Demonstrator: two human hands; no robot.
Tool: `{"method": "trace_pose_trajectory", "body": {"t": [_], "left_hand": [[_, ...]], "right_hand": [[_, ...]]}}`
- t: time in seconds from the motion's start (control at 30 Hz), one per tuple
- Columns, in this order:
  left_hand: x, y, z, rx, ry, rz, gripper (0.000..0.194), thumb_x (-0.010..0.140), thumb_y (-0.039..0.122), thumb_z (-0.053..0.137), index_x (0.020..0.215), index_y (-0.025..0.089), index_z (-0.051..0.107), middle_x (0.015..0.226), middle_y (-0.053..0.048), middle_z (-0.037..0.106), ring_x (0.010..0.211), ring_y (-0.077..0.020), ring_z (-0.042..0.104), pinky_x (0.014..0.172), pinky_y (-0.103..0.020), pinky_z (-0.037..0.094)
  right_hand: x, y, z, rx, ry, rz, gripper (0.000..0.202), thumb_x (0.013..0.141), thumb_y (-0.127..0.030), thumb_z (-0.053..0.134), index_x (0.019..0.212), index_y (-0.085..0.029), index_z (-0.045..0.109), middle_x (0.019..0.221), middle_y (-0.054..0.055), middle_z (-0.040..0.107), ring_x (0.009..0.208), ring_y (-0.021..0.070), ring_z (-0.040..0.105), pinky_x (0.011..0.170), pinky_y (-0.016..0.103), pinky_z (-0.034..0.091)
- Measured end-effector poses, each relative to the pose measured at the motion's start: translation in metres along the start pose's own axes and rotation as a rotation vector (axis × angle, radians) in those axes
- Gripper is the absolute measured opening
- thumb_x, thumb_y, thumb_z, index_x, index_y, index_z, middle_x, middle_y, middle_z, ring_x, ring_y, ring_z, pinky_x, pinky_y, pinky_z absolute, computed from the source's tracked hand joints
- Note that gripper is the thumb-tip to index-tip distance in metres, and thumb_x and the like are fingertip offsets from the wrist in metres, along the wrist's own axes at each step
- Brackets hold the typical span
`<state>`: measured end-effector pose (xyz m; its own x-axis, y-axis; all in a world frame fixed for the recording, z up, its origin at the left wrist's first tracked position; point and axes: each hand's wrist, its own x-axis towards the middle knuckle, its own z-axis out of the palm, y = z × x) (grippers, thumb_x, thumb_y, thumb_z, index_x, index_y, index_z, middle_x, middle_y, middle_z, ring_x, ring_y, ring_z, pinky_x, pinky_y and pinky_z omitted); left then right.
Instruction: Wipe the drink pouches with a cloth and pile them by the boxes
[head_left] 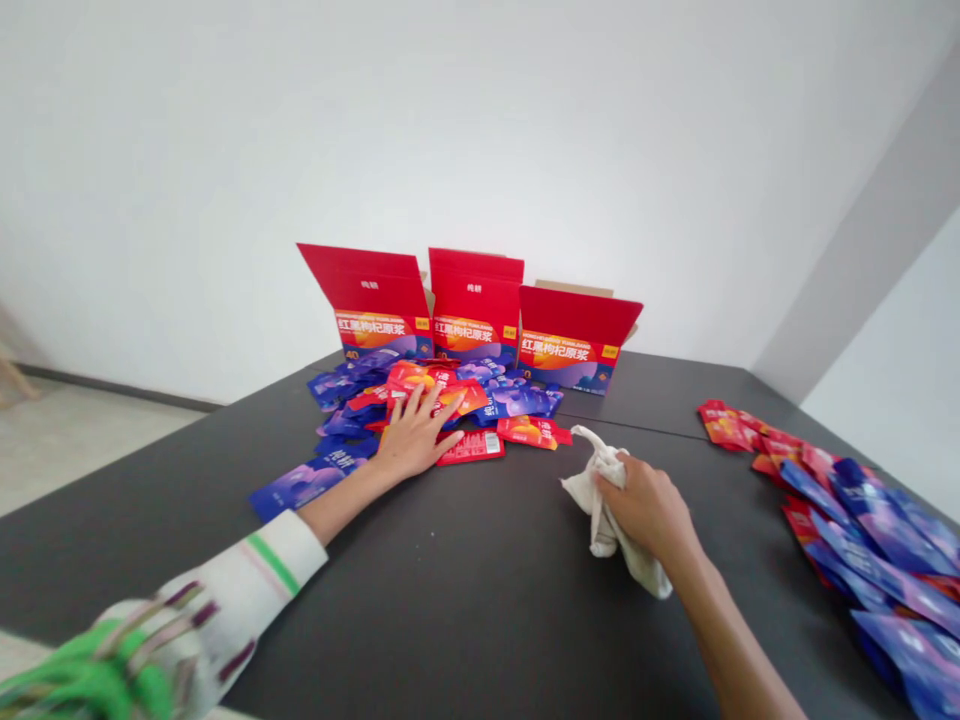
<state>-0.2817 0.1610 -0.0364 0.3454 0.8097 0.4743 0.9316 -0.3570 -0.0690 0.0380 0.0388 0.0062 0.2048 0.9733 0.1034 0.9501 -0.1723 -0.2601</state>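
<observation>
My left hand (414,435) rests with spread fingers on a heap of red pouches (465,395) and blue-purple pouches (519,402), its fingertips over the red ones. Just right of those fingers lies a single red pouch (532,432), and a blue pouch (296,488) sticks out to the left of my wrist. In my right hand (651,505) a crumpled white cloth (604,488) is bunched up, its loose end hanging toward the dark tabletop. Part of the heap is hidden under my left hand.
Three printed boxes (474,335) with raised red flaps stand behind the heap, near the white wall (480,130). More red pouches (731,428) and blue pouches (900,520) are piled along the right side of the black table (450,620).
</observation>
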Motion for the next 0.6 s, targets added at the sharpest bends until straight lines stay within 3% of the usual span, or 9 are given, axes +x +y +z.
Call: {"method": "trace_pose_trajectory", "body": {"t": [0.2, 0.3, 0.4, 0.5, 0.6], "left_hand": [[0.001, 0.008, -0.013, -0.016, 0.014, 0.011, 0.052, 0.085, 0.052, 0.043, 0.133, 0.032, 0.04, 0.142, -0.007, 0.034, 0.134, -0.0313, 0.022, 0.105, -0.054, 0.021], [0.005, 0.031, -0.031, -0.085, 0.109, 0.035, 0.043, 0.086, 0.046, 0.043, 0.123, 0.026, 0.051, 0.139, -0.009, 0.036, 0.131, -0.0298, 0.028, 0.107, -0.051, 0.022], [0.018, 0.078, -0.057, -0.248, 0.125, 0.202, 0.042, 0.087, 0.039, 0.042, 0.125, 0.022, 0.048, 0.137, -0.007, 0.038, 0.128, -0.0253, 0.034, 0.108, -0.042, 0.027], [0.042, 0.144, -0.085, -0.413, 0.078, 0.443, 0.044, 0.087, 0.035, 0.042, 0.129, 0.022, 0.041, 0.137, -0.005, 0.038, 0.127, -0.0224, 0.036, 0.109, -0.038, 0.029], [0.077, 0.215, -0.1, -0.504, 0.044, 0.69, 0.043, 0.087, 0.033, 0.044, 0.128, 0.02, 0.041, 0.136, -0.007, 0.04, 0.127, -0.0202, 0.036, 0.108, -0.034, 0.028]], "right_hand": [[-0.001, -0.001, 0.002, 0.013, 0.013, -0.007, 0.041, 0.083, -0.045, 0.041, 0.11, -0.02, 0.059, 0.097, 0.012, 0.067, 0.089, 0.0248, 0.062, 0.069, 0.029, 0.04], [0.005, 0.004, 0.004, 0.025, -0.016, 0.043, 0.041, 0.083, -0.044, 0.041, 0.109, -0.019, 0.059, 0.098, 0.012, 0.066, 0.091, 0.0245, 0.062, 0.072, 0.03, 0.042], [0.011, 0.014, 0.003, 0.022, -0.046, 0.103, 0.038, 0.082, -0.041, 0.041, 0.104, -0.017, 0.062, 0.097, 0.013, 0.067, 0.088, 0.0246, 0.063, 0.07, 0.031, 0.044], [0.011, 0.027, 0.0, 0.012, -0.045, 0.11, 0.038, 0.083, -0.036, 0.039, 0.1, -0.013, 0.063, 0.094, 0.016, 0.067, 0.085, 0.0258, 0.064, 0.068, 0.032, 0.045], [0.008, 0.035, -0.003, 0.012, -0.016, 0.09, 0.037, 0.085, -0.031, 0.037, 0.101, -0.011, 0.063, 0.096, 0.016, 0.067, 0.09, 0.0263, 0.063, 0.073, 0.032, 0.044]]}}
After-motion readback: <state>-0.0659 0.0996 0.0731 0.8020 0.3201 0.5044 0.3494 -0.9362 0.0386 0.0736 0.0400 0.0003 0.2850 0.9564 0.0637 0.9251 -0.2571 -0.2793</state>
